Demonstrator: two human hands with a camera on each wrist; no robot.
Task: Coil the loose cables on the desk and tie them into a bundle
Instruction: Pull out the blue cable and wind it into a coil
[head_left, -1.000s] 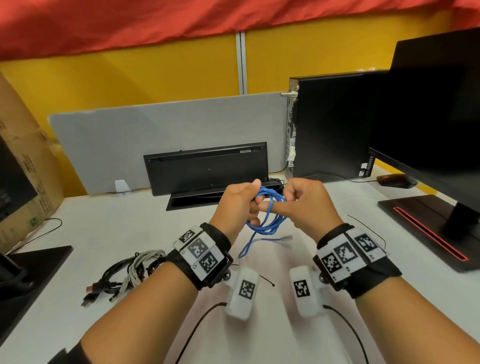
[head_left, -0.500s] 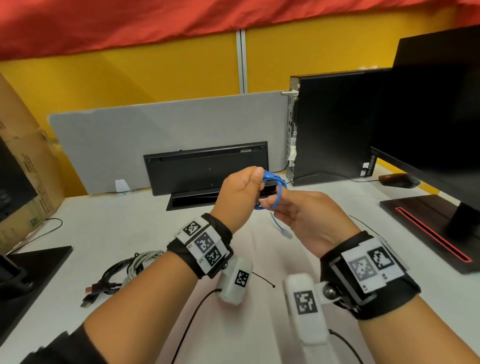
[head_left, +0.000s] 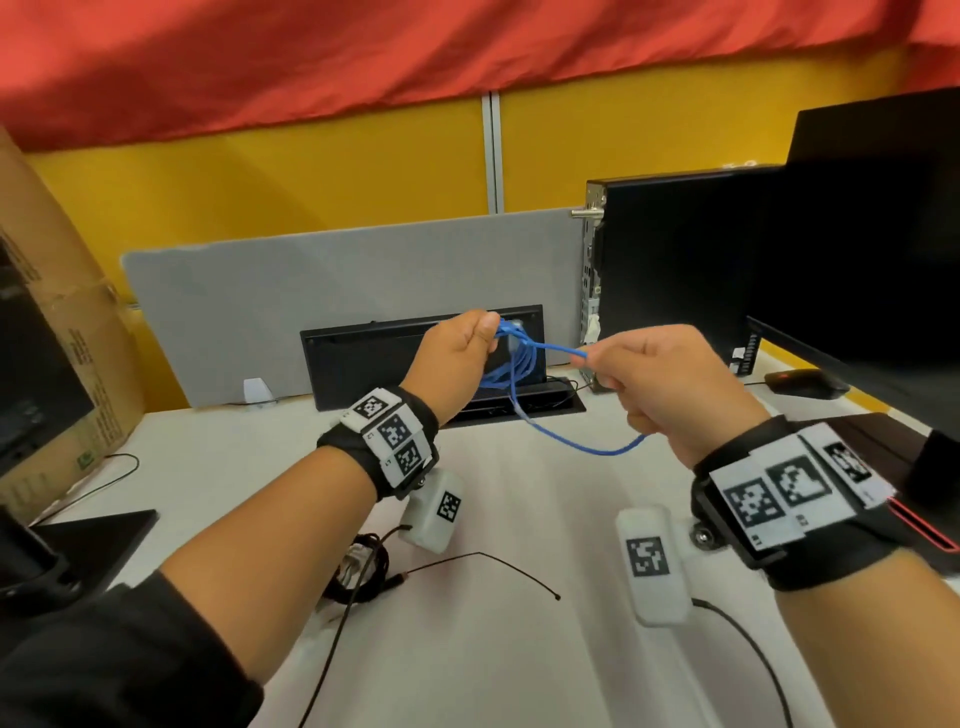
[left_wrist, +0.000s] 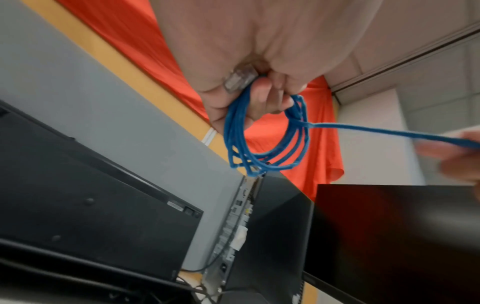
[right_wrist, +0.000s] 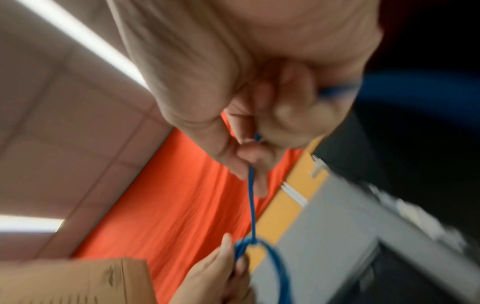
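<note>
A thin blue cable is wound into a small coil of several loops. My left hand grips the coil at its top, raised above the desk, with a clear plug pressed against the fingers. My right hand pinches the cable's free strand and holds it taut away from the coil to the right. The tail sags in a loop from the coil to the right hand. In the right wrist view the strand runs straight from my pinching fingers to the coil.
A tangle of black and white cables lies on the white desk under my left forearm. A thin black wire lies at desk centre. Black keyboard tray behind, computer tower and monitor right, cardboard box left.
Both hands have risen and moved apart. My right hand has drawn the free strand out to the right, pulling it taut across the coil, which stays in my left hand.
</note>
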